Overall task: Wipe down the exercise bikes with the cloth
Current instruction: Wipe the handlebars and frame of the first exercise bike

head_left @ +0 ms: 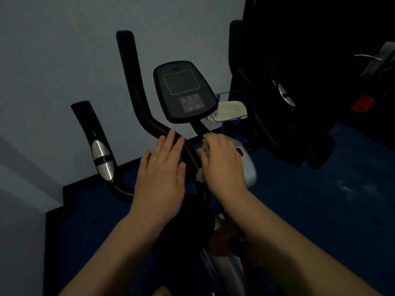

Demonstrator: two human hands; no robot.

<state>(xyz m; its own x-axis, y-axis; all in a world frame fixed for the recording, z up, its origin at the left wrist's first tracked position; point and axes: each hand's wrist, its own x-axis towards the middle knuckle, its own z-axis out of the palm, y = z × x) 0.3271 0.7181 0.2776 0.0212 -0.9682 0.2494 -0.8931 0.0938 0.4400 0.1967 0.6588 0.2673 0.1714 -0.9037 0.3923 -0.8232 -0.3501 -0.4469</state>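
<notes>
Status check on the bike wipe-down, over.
Left hand open on handlebar. Right hand holds cloth against the stem. Console untouched above. Nothing blocking.

Pale wall [64, 50] seen behind. Blue floor [331, 199] edged by black skirting [54, 221]. White tray [230, 111] held in blue rack [222, 97]. Door handle [367, 56] seen at right.

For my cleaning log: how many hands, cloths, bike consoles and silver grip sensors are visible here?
Hands: 2, left hand and right hand
Cloths: 1, cloth under the right hand
Consoles: 1, console
Silver grip sensors: 2, left sensor, right sensor
Total: 6
</notes>
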